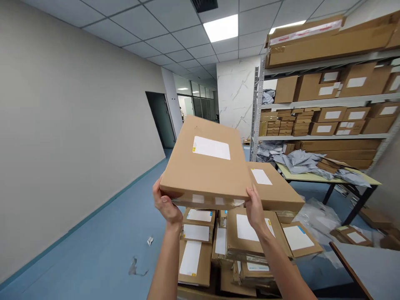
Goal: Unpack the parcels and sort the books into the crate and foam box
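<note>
A flat cardboard box [203, 175] with a white label on its top is held up in front of me, its far side raised. My left hand [167, 206] grips its near left corner, thumb on the near side. At the near right corner my right hand [255, 208] is closed on the same box. Below it lies a pile of labelled cartons, among them a small box [195, 260] on the left and a taped box [233, 248] under my right forearm. Another flat carton [278, 191] rests on the pile just right of the held box.
On the right a metal shelf rack [315, 137] carries many cartons. Before it stands a yellow-green table [368, 178] with grey plastic bags [301, 160]. Clear plastic wrap [315, 216] and a carton [351, 236] lie on the floor. Scraps [134, 266] lie on the blue floor at left.
</note>
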Tool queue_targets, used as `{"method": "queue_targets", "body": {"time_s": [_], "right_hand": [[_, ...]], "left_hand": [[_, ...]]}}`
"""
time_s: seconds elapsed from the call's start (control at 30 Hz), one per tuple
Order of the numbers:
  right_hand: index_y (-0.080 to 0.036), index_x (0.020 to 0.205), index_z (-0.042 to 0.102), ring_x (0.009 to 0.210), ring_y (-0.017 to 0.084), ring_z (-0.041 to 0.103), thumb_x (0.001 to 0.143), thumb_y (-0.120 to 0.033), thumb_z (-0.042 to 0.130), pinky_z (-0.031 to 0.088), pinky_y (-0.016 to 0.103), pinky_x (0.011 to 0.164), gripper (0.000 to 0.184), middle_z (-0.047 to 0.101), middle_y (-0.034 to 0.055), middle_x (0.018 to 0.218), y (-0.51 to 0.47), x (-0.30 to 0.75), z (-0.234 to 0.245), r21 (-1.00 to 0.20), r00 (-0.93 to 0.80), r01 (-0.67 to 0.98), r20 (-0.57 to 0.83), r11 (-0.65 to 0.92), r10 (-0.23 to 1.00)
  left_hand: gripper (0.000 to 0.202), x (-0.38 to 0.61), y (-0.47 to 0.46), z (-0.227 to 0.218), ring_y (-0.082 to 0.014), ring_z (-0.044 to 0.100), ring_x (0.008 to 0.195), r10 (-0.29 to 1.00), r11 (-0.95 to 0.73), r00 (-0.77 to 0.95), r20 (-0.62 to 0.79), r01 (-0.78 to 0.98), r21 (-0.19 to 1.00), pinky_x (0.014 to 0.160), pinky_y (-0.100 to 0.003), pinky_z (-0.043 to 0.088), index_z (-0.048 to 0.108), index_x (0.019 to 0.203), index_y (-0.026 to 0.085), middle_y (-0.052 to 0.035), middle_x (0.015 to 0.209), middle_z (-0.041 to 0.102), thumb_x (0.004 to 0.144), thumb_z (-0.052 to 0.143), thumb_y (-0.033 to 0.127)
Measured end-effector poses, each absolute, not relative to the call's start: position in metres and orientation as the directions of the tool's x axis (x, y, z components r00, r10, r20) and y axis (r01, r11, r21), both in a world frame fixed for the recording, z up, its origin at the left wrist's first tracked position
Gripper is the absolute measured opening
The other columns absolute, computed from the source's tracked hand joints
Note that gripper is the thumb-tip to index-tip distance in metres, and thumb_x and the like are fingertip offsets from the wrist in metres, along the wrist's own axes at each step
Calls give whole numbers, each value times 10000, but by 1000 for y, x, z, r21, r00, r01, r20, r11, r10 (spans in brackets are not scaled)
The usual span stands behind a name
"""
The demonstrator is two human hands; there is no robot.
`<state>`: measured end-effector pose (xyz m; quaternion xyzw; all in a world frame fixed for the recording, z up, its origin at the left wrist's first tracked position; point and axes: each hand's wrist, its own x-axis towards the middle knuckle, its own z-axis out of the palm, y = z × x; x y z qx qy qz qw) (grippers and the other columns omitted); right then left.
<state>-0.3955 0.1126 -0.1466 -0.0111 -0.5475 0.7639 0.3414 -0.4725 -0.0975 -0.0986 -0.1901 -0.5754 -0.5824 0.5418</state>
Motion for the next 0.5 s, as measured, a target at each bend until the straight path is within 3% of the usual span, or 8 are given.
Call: {"method": "queue_targets", "body": {"time_s": [0.13,0.27,0.5], "right_hand": [[-261,1384,413,1201,200,525,832,-370,506,411,367,1016,570,605,17,1270,131,-336,-137,-713,-679,-629,307,-311,667],[-262,1351,458,1202,214,518,820,-345,522,412,371,1000,541,604,27,1268,153,-268,-143,-641,-505,-733,288,-228,814],[-286,1299,508,1175,218,540,832,-383,482,429,381,970,478,619,13,1246,204,-128,-180,-662,-74,-745,200,79,977]], "left_hand": [[541,-432,-61,-77,-262,539,1129,-346,165,-199,917,949,268,960,-434,420,535,1187,201,-100,1196,582,883,295,578],[476,-392,-11,-67,-269,553,1114,-315,-38,-135,939,991,129,973,-478,411,553,1172,236,-67,1132,591,882,345,552],[566,-303,102,-86,-280,556,1119,-30,-314,-201,979,932,181,934,-493,443,503,1208,228,-92,1171,564,876,265,619]]}}
